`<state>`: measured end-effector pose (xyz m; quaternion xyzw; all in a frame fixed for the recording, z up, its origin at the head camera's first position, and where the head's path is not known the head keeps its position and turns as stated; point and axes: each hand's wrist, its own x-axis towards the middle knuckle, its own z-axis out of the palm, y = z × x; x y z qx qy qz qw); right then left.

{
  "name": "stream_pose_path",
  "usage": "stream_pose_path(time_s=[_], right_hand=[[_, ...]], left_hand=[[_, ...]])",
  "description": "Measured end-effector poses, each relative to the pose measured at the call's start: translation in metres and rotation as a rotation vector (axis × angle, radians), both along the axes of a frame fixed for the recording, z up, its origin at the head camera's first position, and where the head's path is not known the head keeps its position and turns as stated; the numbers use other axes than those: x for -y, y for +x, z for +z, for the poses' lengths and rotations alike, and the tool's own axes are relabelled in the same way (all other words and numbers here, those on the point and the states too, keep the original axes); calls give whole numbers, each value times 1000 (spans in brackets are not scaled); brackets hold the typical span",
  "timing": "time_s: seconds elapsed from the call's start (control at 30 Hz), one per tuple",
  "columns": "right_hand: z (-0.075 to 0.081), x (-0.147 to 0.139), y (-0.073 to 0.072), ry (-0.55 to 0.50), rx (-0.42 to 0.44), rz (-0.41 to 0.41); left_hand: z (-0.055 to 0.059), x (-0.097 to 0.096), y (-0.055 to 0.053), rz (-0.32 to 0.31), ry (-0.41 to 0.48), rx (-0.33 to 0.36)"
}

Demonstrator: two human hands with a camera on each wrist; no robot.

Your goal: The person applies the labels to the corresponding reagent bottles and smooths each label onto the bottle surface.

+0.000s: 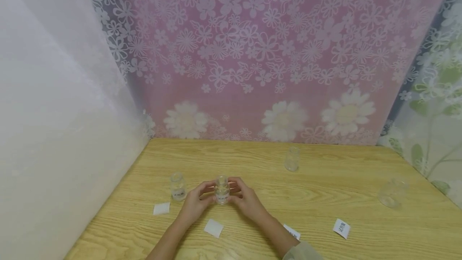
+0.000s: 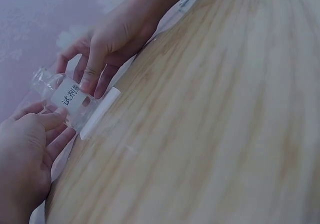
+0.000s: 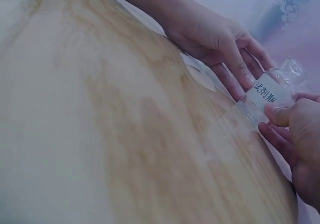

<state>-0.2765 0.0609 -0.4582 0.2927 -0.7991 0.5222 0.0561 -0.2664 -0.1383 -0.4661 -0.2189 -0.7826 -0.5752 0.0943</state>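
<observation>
A small clear glass reagent bottle (image 1: 222,191) stands upright between the two hands, with a white label printed in dark characters on its front. My left hand (image 1: 196,204) grips it from the left, thumb at the label's left edge. From the other side my right hand (image 1: 247,200) holds it, its thumb (image 3: 278,115) pressing the label's right part. In the left wrist view the label (image 2: 69,95) lies against the glass between both thumbs. Fingers of both hands curl round behind the bottle.
Left of the hands stands another labelled bottle (image 1: 178,189). Unlabelled glass bottles stand at the back (image 1: 292,160) and the right (image 1: 394,193). Blank white paper pieces (image 1: 161,208) lie in front; a printed label (image 1: 341,228) lies right. The right forearm partly covers another label (image 1: 293,232).
</observation>
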Motion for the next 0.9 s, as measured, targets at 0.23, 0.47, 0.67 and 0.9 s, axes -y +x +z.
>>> stream_pose_path(time_s=[0.23, 0.47, 0.67, 0.9], right_hand=[[23, -1, 12, -88, 97, 74], [36, 0, 21, -137, 206, 100], [34, 0, 20, -140, 169, 104], [30, 0, 18, -107, 154, 92]], left_hand=[[5, 0, 3, -4, 15, 19], [6, 0, 3, -6, 46, 56], [14, -1, 8, -19, 59, 85], [23, -4, 15, -39, 58, 69]])
